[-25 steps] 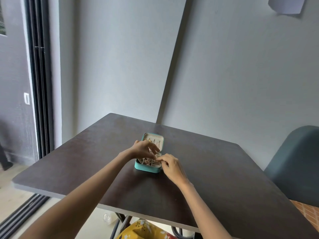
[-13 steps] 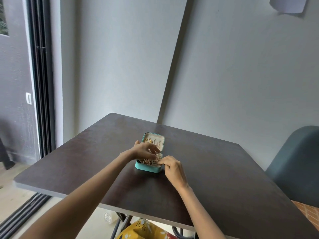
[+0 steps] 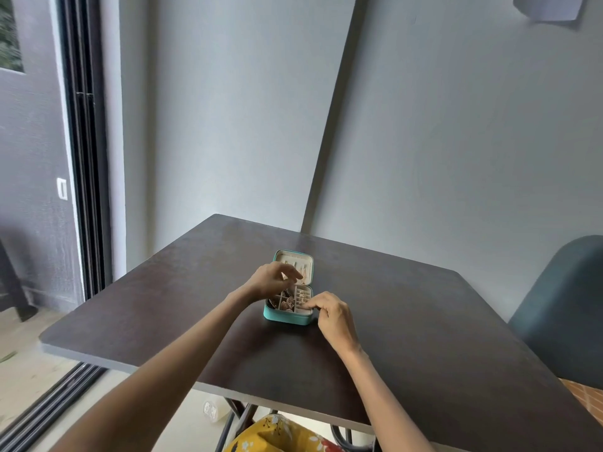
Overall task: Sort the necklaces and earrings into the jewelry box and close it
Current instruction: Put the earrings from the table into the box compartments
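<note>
While the teal jewelry box (image 3: 287,316) lies open mid-frame on the dark bench (image 3: 424,321), both hands work over it.
Left hand (image 3: 270,282) hovers, fingers loosely curled, grasping nothing I can see; right hand (image 3: 332,316) fingers pinch at the tray's right edge.

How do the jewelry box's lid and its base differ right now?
The lid lies open on the far side, jewelry hanging along its cream lining; the base sits nearer, split into compartments holding pieces. The left hand hovers by the lid; the right hand fingers the base's right compartments. Both are teal outside.
</note>
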`<state>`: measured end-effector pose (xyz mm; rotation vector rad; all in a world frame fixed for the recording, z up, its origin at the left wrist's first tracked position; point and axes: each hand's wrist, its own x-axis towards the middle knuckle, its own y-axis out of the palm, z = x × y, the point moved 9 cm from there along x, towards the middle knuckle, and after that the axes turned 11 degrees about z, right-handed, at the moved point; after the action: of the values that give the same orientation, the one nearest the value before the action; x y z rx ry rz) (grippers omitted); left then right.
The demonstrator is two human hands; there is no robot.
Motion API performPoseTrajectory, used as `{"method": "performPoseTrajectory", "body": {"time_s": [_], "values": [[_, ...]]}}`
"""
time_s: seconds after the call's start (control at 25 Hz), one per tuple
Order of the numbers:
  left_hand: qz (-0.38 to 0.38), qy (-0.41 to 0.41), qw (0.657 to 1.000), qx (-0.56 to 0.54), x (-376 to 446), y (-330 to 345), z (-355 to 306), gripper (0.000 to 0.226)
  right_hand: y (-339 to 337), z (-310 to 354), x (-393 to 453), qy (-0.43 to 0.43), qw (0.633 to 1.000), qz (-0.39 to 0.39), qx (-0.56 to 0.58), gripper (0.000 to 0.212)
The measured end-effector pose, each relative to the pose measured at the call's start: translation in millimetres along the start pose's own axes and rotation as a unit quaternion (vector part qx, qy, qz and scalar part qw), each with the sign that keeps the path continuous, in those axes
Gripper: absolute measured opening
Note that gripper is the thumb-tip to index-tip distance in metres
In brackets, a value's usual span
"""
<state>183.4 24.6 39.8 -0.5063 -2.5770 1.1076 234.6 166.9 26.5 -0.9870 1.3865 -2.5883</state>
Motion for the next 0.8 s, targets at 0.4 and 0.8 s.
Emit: {"method": "performPoseTrajectory", "body": {"time_s": [0.4,0.8], "values": [[-0.215,-0.108,0.945,-0.224,-11.3,-23.3,73.7,0.033,-11.1,-37.7,1.4,0.126,0.974,-0.071,0.172,0.037],[-0.101,-0.124,0.925,-0.346,29.0,5.9,86.4,0.036,36.1,-80.3,39.0,0.253,0.931,0.050,0.257,0.022]]}}
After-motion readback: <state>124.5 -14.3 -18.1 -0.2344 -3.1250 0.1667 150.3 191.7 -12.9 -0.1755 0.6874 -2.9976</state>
